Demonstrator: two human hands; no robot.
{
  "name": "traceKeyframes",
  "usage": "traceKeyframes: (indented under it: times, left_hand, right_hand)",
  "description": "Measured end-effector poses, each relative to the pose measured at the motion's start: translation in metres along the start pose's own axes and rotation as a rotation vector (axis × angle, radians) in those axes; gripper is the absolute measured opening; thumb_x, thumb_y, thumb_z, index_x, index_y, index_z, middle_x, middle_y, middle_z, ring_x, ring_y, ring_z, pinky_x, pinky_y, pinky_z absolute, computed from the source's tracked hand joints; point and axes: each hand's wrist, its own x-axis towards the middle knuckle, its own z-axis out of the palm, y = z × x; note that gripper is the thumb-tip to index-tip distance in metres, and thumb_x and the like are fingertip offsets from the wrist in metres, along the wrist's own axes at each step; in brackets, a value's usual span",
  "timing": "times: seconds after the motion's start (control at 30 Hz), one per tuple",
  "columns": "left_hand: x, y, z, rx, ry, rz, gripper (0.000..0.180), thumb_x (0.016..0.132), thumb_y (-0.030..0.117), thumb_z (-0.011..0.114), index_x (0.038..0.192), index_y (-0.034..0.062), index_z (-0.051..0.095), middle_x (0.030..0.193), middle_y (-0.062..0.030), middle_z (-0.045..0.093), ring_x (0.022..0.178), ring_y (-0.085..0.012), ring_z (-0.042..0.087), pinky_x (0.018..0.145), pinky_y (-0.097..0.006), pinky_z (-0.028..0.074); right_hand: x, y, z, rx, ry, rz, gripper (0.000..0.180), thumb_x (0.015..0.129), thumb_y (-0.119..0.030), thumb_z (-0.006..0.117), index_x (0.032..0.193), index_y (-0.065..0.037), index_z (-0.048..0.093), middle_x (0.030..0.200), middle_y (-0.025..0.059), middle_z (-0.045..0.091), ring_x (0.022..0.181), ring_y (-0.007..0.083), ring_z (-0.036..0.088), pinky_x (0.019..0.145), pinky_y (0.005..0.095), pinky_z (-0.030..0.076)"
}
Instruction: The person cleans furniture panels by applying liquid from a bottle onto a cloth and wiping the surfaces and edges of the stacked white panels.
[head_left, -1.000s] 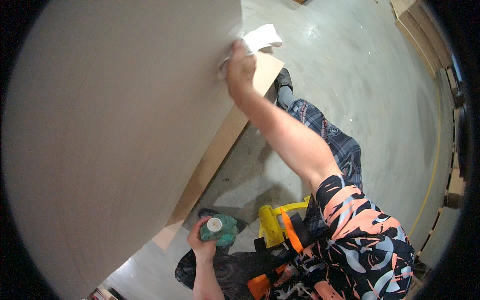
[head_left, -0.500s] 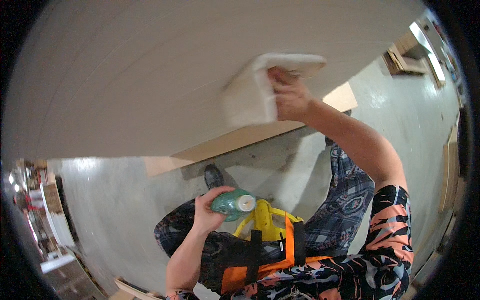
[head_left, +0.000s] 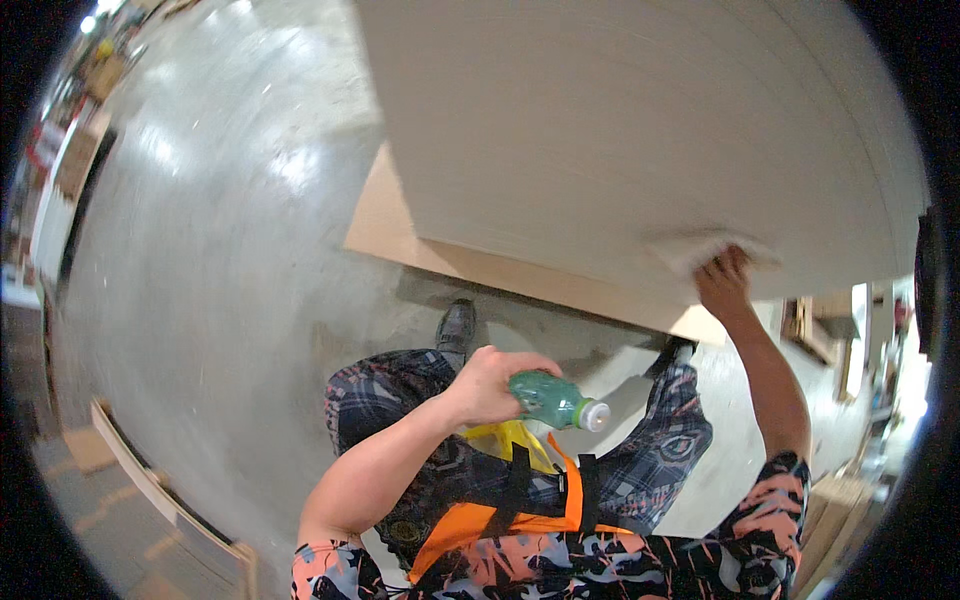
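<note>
Bottle in one hand, cloth in the other

In the head view, the left hand (head_left: 486, 386) was closed around the body of a green bottle (head_left: 545, 398), leaving its white cap (head_left: 594, 415) clear, probably so that the neck stayed free. The bottle rested on nothing; it was held up in front of the person's knees, nearer the camera than the lower edge of the large grey panel (head_left: 600, 130). The right hand (head_left: 722, 280) held a pale cloth (head_left: 700, 246) against that panel, just above its lower edge and toward the right end. Its fingers were bent over the cloth, seemingly to keep it in contact with the surface; blur hid the exact grip. A tan board (head_left: 520, 278) showed along much of that edge and stuck out past the panel's lower left corner.

The bottle's long axis ran nearly crosswise, cap end to the person's right and slightly toward the body. The cloth's longer spread also ran left to right, roughly along the lower edge.
</note>
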Motion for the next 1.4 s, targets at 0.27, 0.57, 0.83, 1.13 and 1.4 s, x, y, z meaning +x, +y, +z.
traceKeyframes:
  times: [0.27,0.57,0.83,1.13,1.4]
  left_hand:
    - [-0.022,-0.024,-0.035,-0.275,0.1,0.07,0.041,0.065,0.006,0.074,0.105,0.0106,0.069,0.094,-0.0118,0.072,0.087,-0.0276,0.07,0.079,-0.031,0.053]
    - [-0.027,-0.018,-0.056,-0.264,0.254,0.042,0.038,0.065,0.004,0.073,0.103,0.0096,0.069,0.092,-0.0114,0.072,0.086,-0.0285,0.07,0.079,-0.032,0.053]
    - [-0.018,-0.004,-0.054,-0.34,0.215,0.079,0.04,0.067,0.003,0.074,0.107,0.0096,0.069,0.096,-0.0094,0.073,0.088,-0.0195,0.07,0.081,-0.029,0.052]
    - [-0.034,-0.006,-0.081,-0.387,0.368,0.118,0.043,0.066,-0.003,0.072,0.107,0.0066,0.069,0.097,-0.0092,0.073,0.089,-0.0173,0.07,0.082,-0.028,0.052]
    - [-0.033,-0.01,-0.08,-0.404,0.4,0.192,0.039,0.068,0.003,0.076,0.106,0.0067,0.069,0.096,-0.009,0.073,0.087,-0.0171,0.071,0.08,-0.028,0.053]
  right_hand:
    - [0.256,-0.166,-0.099,0.109,0.138,-0.347,0.055,0.084,-0.018,0.051,0.138,-0.006,0.049,0.149,0.0175,0.038,0.14,0.0342,0.031,0.118,0.0475,0.02]
    - [0.223,-0.179,-0.07,0.692,-0.534,-0.224,0.066,0.089,-0.004,0.042,0.152,-0.011,0.024,0.16,0.0051,0.017,0.147,0.0176,0.017,0.121,0.0361,0.018]
    - [0.17,-0.177,0.003,0.235,-0.426,-0.273,0.044,0.089,-0.012,0.051,0.13,0.001,0.05,0.149,0.0191,0.038,0.141,0.0294,0.032,0.117,0.0432,0.026]
    - [0.303,-0.269,-0.068,0.577,0.072,-0.324,0.06,0.086,-0.006,0.046,0.144,0.0,0.036,0.156,0.0111,0.028,0.145,0.0213,0.025,0.119,0.0395,0.023]
    - [0.249,-0.223,-0.069,0.098,-0.401,-0.309,0.054,0.087,-0.013,0.046,0.14,0.0,0.043,0.154,0.0136,0.032,0.144,0.0226,0.027,0.121,0.0406,0.013]
